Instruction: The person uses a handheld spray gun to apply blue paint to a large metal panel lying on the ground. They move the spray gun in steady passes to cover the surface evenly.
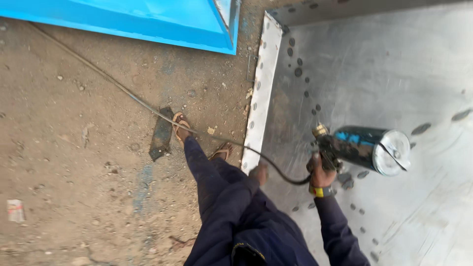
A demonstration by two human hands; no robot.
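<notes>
The right hand (321,173) grips the handle of a paint spray gun (362,147), fingers wrapped tight, over the grey metal sheet (394,74). The left hand (258,174) hangs beside the black air hose (148,106); its fingers cannot be told.
</notes>
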